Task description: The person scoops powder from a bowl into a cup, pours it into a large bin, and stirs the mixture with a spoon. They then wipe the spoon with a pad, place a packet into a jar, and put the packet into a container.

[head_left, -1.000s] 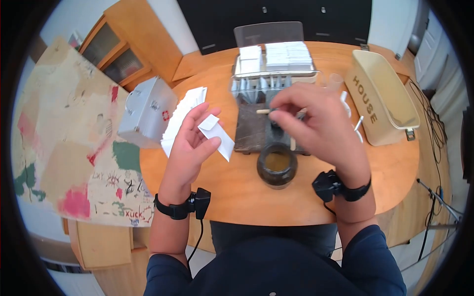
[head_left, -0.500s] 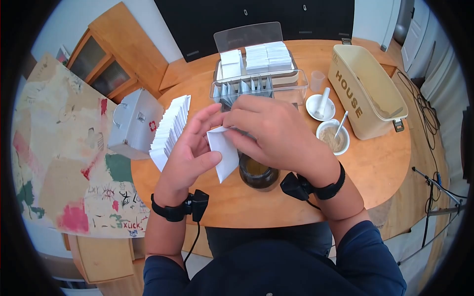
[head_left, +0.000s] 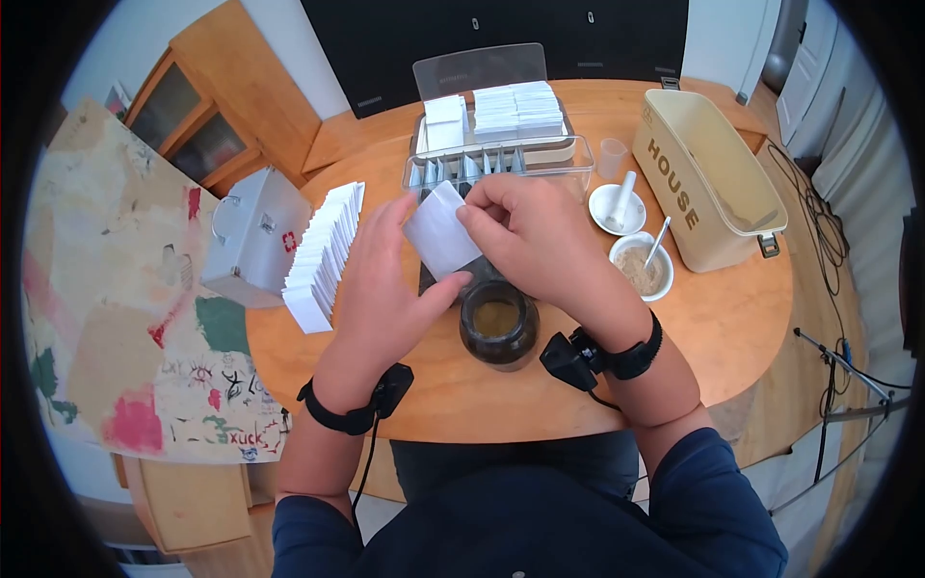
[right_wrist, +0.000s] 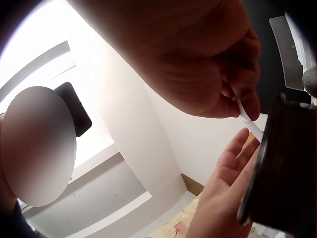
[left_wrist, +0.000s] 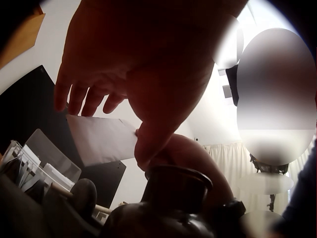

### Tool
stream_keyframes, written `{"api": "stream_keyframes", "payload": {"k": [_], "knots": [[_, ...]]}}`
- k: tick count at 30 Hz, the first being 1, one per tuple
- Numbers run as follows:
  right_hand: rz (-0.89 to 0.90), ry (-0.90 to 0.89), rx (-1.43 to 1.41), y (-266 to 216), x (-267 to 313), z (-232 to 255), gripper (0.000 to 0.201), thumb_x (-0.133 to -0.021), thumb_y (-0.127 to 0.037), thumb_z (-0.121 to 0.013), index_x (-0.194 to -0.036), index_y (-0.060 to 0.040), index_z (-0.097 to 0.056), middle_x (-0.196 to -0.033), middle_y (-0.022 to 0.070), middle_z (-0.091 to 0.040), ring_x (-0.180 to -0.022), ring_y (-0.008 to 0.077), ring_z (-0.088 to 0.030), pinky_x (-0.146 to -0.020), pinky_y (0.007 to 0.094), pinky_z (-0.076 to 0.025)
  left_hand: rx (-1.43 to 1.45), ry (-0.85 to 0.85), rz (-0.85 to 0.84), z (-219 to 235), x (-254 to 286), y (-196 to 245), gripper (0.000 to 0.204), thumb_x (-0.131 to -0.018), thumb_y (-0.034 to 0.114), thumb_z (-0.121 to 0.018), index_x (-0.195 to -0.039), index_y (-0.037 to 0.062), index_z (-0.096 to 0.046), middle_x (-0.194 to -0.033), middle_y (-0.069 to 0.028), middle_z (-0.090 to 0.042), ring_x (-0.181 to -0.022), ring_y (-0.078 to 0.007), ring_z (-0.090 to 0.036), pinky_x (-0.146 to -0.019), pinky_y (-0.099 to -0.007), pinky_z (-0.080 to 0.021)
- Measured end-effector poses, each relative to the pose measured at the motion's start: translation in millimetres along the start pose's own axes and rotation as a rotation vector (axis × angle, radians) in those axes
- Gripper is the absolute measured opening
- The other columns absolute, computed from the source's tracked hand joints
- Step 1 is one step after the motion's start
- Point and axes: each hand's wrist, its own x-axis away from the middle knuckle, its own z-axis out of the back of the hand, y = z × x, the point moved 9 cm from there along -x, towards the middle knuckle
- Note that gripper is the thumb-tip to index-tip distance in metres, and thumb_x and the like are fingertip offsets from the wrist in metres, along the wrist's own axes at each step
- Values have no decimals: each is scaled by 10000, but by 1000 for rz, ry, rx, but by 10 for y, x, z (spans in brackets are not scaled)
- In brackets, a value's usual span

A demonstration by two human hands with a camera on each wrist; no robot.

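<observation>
A small white paper envelope [head_left: 443, 231] is up over the table, its plain side facing the head camera. My right hand [head_left: 535, 236] pinches its right corner between thumb and fingers, also seen in the right wrist view. The left hand [head_left: 381, 289] is held beside the envelope with fingers nearly straight, fingertips at its left edge and thumb close under its lower corner. Just below the hands stands a dark round jar [head_left: 498, 326] with a wide mouth and something brownish yellow inside. In the left wrist view the envelope [left_wrist: 101, 139] hangs past the left fingertips.
A row of white envelopes [head_left: 323, 255] leans left of the hands, beside a silver first-aid case [head_left: 252, 236]. Behind are a clear divided rack [head_left: 559, 173] and a lidded box of white packets [head_left: 518, 111]. Right: white mortar with pestle [head_left: 619, 207], bowl of powder [head_left: 640, 270], cream HOUSE bin [head_left: 713, 207].
The right hand came from over the dark block, where it held a small wooden stick, to the envelope. The envelope has turned over, its flap out of sight, and the left hand has loosened from it.
</observation>
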Motion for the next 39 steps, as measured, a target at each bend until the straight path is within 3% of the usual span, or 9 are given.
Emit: {"api": "stream_keyframes", "payload": {"k": [6, 15, 31, 33, 39], "knots": [[-61, -53, -45, 51, -5, -78, 213, -882, -175, -598, -817, 1, -700, -704, 184, -680, -667, 360, -674, -635, 435, -528, -100, 17, -51, -48, -56, 35, 841, -701, 161, -870, -1393, -18, -428, -1330, -221, -536, -1232, -383, -526, -1048, -435, -428], [-30, -52, -109, 2, -11, -86, 238, -887, -185, -597, -798, 18, -684, -694, 183, -674, -657, 362, -669, -639, 426, -530, 40, -10, -29, -146, -87, -8, 901, -693, 150, -871, -1438, -16, -392, -1317, -234, -539, -1232, -388, -521, -1054, -437, -424], [-15, 9, 125, 41, -12, -59, 204, -851, -170, -601, -796, -4, -706, -723, 193, -688, -685, 373, -680, -647, 450, -537, -37, 28, -10, -80, -58, -64, 736, -698, 99, -848, -1328, 7, -477, -1257, -202, -567, -1191, -375, -539, -1023, -427, -439], [-7, -8, 135, 42, 4, -78, 224, -880, -225, -683, -818, -10, -704, -666, 113, -679, -594, 209, -658, -574, 318, -502, -1, 19, 6, -65, -54, -99, 710, -699, 88, -843, -1310, 14, -490, -1249, -192, -572, -1186, -371, -542, -1018, -424, -441], [0, -23, 47, -59, 23, 64, 276, -881, -260, -736, -837, 10, -706, -640, 69, -664, -566, 132, -620, -549, 276, -482, 105, -39, -60, 59, 3, -145, 580, -706, 45, -816, -1225, 55, -558, -1231, -144, -585, -1173, -340, -548, -1011, -418, -441]]}}
